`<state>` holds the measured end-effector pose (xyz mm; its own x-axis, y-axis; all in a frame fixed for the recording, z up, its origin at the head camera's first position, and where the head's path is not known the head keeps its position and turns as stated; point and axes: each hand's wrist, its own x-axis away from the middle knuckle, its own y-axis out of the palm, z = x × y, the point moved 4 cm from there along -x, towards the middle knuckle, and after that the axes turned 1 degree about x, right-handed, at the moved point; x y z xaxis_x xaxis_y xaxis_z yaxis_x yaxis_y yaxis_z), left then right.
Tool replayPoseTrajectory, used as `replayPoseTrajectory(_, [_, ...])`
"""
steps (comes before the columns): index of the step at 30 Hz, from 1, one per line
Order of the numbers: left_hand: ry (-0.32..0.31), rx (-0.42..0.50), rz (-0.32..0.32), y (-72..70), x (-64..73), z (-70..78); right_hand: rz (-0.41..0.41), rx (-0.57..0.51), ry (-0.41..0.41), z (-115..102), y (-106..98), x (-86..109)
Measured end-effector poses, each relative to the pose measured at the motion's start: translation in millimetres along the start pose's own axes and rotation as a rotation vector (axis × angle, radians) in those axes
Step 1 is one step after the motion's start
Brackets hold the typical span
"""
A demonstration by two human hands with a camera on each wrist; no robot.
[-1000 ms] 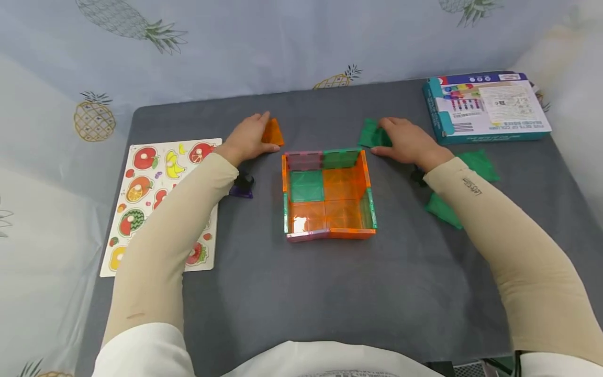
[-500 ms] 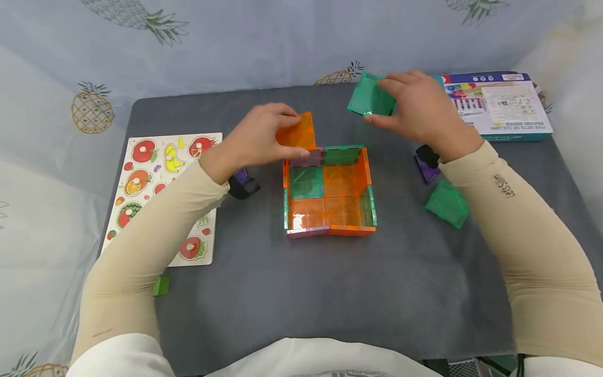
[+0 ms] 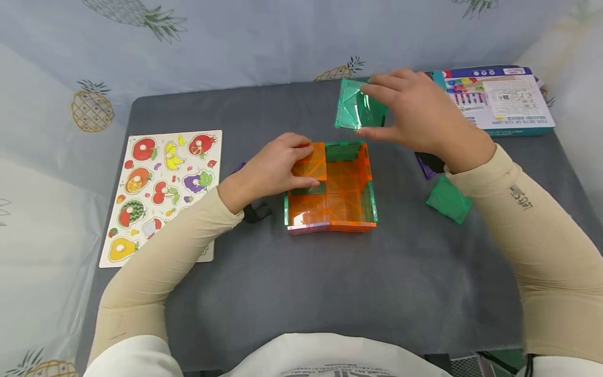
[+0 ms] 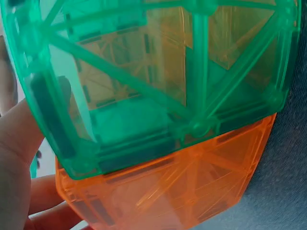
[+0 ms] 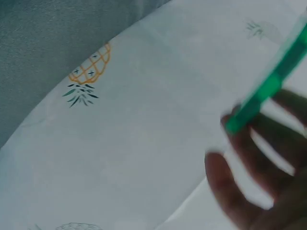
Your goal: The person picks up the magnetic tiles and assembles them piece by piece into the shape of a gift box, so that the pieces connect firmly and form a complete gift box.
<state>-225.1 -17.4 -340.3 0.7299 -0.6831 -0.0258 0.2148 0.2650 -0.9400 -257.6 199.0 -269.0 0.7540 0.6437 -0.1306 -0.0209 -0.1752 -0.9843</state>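
Observation:
On the table stands a low open-topped box of see-through magnetic tiles point(image 3: 353, 227), with orange, green and pink walls and a mostly orange floor. My left hand point(image 3: 270, 168) holds a square orange magnetic tile point(image 3: 314, 163) flat over the box's back-left corner, thumb at its front edge. The left wrist view looks through a green wall tile point(image 4: 129, 148), with left-hand fingers point(image 4: 48, 206) behind. Raised behind the box, my right hand point(image 3: 419, 110) pinches a square green magnetic tile point(image 3: 353, 107) between thumb and fingers; the right wrist view shows that tile edge-on.
A wooden fruit puzzle board point(image 3: 162, 193) lies at the left. Loose green tiles point(image 3: 449, 200) and a purple tile point(image 3: 426, 166) lie right of the box, partly under my right arm. A cardboard toy box point(image 3: 504, 99) sits at the back right.
Both hands have lifted their tiles from the table. The left brought the orange tile right and forward onto the box's corner; the right raised the green tile and moved it slightly left.

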Motion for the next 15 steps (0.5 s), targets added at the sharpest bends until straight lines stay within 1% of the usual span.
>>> replayPoseTrajectory(4, [-0.01,0.021,0.012,2.5,1.5,-1.9,-0.05,-0.052,-0.139,-8.6,7.0,4.2])
replayPoseTrajectory(6, [-0.011,0.026,0.021,3.8,1.6,-2.1,-0.08,-0.066,-0.181,-11.3,13.6,7.3])
replayPoseTrajectory(8, [-0.011,0.025,0.031,4.7,1.7,-2.2,-0.101,-0.073,-0.197,-12.3,20.9,10.1])
replayPoseTrajectory(11, [-0.014,0.032,0.049,5.3,2.3,-2.8,-0.122,-0.074,-0.197,-12.3,29.4,12.6])
replayPoseTrajectory(15, [-0.03,0.058,0.057,5.6,3.8,-4.7,-0.101,-0.081,-0.215,-13.1,32.6,13.9])
